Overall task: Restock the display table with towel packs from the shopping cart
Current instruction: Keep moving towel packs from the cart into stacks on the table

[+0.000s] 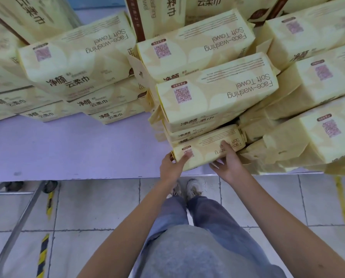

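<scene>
Towel pack (205, 149), the lowest one at the near edge of the desk (71, 149), lies flat with both hands on it. The left hand (172, 166) grips its left end: the thumb sits on the top face by the printed code square, the other fingers are hidden around the end, so the hand is partly closed on the pack. The right hand (228, 163) lies over the pack's near right part, its fingers (225, 146) spread fairly wide, some on top across the lettering and one low along the near edge.

Directly on this pack rests a stack of towel packs (213, 97), several high, the top one tilted. Touching on the right are more cream packs (308, 137), crowded and leaning, their crumpled end flaps pressed against the held pack's right end. Farther left stands another stack (77, 63), with bare lilac desk surface in front of it.

Below the desk edge are grey floor tiles (99, 207), the person's shoes (193, 187) and jeans, and a metal cart frame (21, 217) at lower left.
</scene>
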`<state>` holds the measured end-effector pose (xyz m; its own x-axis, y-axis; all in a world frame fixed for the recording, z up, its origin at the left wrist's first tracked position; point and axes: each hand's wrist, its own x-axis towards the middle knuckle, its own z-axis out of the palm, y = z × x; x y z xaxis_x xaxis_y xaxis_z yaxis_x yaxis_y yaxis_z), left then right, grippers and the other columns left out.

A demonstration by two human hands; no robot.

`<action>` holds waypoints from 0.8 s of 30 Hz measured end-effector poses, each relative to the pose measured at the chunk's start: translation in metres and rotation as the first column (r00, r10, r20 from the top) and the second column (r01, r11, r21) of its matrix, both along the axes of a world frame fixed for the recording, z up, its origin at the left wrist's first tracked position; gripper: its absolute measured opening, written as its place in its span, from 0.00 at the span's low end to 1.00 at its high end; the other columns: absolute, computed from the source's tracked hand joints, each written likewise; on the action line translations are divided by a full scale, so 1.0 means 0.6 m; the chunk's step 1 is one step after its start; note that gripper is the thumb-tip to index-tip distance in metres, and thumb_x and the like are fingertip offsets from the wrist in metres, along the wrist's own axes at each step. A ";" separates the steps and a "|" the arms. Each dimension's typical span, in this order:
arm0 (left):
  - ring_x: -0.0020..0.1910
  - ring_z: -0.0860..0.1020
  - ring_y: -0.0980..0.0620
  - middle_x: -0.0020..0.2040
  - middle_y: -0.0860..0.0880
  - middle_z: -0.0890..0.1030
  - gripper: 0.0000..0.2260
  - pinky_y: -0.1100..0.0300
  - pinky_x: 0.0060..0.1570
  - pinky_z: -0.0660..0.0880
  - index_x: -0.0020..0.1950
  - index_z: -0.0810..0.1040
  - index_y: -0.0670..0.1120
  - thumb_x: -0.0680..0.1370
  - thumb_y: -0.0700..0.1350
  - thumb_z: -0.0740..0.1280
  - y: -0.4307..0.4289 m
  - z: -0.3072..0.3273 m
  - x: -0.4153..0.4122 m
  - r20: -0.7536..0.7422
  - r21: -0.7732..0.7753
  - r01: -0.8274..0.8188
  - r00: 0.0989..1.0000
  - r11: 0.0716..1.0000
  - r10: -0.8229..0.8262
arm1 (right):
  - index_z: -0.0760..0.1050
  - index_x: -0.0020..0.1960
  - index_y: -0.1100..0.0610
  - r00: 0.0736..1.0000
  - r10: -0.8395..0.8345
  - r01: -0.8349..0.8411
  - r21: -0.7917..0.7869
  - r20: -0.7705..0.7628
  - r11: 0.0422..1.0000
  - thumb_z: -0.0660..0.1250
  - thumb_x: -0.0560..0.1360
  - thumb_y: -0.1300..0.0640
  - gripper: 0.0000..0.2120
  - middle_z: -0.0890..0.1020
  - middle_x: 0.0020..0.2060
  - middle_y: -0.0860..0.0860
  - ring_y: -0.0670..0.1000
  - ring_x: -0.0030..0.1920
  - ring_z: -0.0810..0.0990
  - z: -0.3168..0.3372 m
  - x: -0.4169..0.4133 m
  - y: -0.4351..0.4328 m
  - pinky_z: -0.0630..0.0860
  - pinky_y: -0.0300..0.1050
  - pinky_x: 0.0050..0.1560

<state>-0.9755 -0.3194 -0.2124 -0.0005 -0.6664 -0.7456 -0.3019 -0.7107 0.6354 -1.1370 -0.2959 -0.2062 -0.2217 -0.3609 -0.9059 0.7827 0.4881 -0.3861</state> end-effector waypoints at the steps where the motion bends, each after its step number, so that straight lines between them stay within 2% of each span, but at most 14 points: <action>1: 0.62 0.76 0.48 0.62 0.48 0.79 0.23 0.50 0.63 0.72 0.66 0.74 0.45 0.74 0.53 0.71 0.000 0.001 0.008 0.006 -0.016 0.065 0.998 0.998 -0.065 | 0.72 0.45 0.57 0.999 0.043 -0.043 0.022 0.003 0.999 0.65 0.76 0.47 0.12 0.72 0.33 0.54 0.52 0.35 0.71 0.004 0.002 0.006 0.75 0.49 0.53; 4: 0.68 0.71 0.47 0.70 0.47 0.71 0.31 0.51 0.66 0.68 0.74 0.64 0.44 0.75 0.53 0.70 0.005 0.009 0.032 0.078 -0.048 0.235 0.970 0.971 -0.231 | 0.70 0.43 0.56 0.990 0.138 -0.139 0.042 0.037 0.989 0.65 0.75 0.45 0.14 0.70 0.37 0.55 0.55 0.39 0.72 0.019 0.010 0.026 0.71 0.54 0.62; 6: 0.69 0.70 0.46 0.73 0.46 0.68 0.36 0.50 0.67 0.67 0.77 0.57 0.45 0.75 0.54 0.70 0.017 0.017 0.047 0.142 -0.054 0.294 0.948 0.954 -0.284 | 0.70 0.49 0.56 0.972 0.235 -0.234 0.056 0.001 0.971 0.63 0.76 0.44 0.15 0.74 0.44 0.55 0.57 0.48 0.75 0.030 0.016 0.039 0.72 0.55 0.58; 8: 0.68 0.70 0.46 0.72 0.46 0.69 0.34 0.52 0.66 0.67 0.76 0.58 0.46 0.75 0.55 0.68 0.034 0.025 0.061 0.179 -0.052 0.330 0.932 0.943 -0.316 | 0.70 0.57 0.56 0.912 0.404 -0.399 0.077 -0.074 0.914 0.61 0.78 0.46 0.15 0.76 0.53 0.54 0.56 0.54 0.75 0.040 0.024 0.051 0.71 0.53 0.55; 10: 0.66 0.72 0.47 0.71 0.46 0.70 0.30 0.55 0.64 0.67 0.75 0.63 0.47 0.76 0.56 0.67 0.056 0.031 0.073 0.201 -0.050 0.350 0.921 0.935 -0.334 | 0.70 0.59 0.54 0.774 0.595 -0.588 0.104 -0.216 0.802 0.60 0.79 0.48 0.13 0.76 0.58 0.53 0.54 0.56 0.75 0.048 0.031 0.066 0.71 0.49 0.55; 12: 0.67 0.71 0.48 0.70 0.46 0.71 0.28 0.56 0.64 0.67 0.73 0.65 0.48 0.77 0.56 0.66 0.084 0.038 0.081 0.212 -0.078 0.332 0.927 0.940 -0.310 | 0.71 0.60 0.53 0.544 0.734 -0.762 0.126 -0.408 0.635 0.60 0.79 0.50 0.12 0.76 0.59 0.51 0.51 0.57 0.74 0.055 0.030 0.081 0.68 0.45 0.54; 14: 0.68 0.70 0.48 0.71 0.47 0.71 0.26 0.55 0.65 0.67 0.73 0.66 0.48 0.78 0.55 0.65 0.117 0.049 0.084 0.238 -0.113 0.288 0.937 0.951 -0.255 | 0.70 0.65 0.54 0.296 0.785 -0.887 0.150 -0.544 0.438 0.61 0.79 0.50 0.17 0.75 0.58 0.49 0.49 0.57 0.74 0.061 0.022 0.096 0.65 0.43 0.53; 15: 0.68 0.70 0.48 0.71 0.47 0.71 0.26 0.56 0.65 0.67 0.73 0.66 0.47 0.78 0.55 0.65 0.136 0.055 0.085 0.253 -0.131 0.260 0.942 0.957 -0.221 | 0.69 0.67 0.54 0.208 0.786 -0.922 0.152 -0.583 0.356 0.62 0.78 0.50 0.18 0.76 0.59 0.50 0.50 0.58 0.74 0.065 0.018 0.104 0.65 0.42 0.53; 20: 0.69 0.69 0.49 0.72 0.47 0.70 0.24 0.62 0.62 0.63 0.73 0.66 0.46 0.79 0.52 0.64 0.249 0.084 0.075 0.248 -0.203 0.064 0.969 0.977 -0.012 | 0.66 0.70 0.55 -0.053 0.754 -0.984 0.164 -0.655 0.073 0.64 0.78 0.51 0.22 0.76 0.61 0.51 0.48 0.60 0.74 0.076 -0.004 0.140 0.67 0.40 0.57; 24: 0.66 0.71 0.51 0.70 0.48 0.72 0.23 0.64 0.59 0.64 0.71 0.69 0.46 0.78 0.52 0.65 0.348 0.096 0.062 0.243 -0.234 -0.173 0.942 0.957 0.230 | 0.65 0.71 0.57 -0.230 0.733 -0.972 0.187 -0.641 -0.141 0.64 0.78 0.53 0.24 0.75 0.64 0.53 0.52 0.63 0.73 0.075 -0.002 0.168 0.69 0.47 0.64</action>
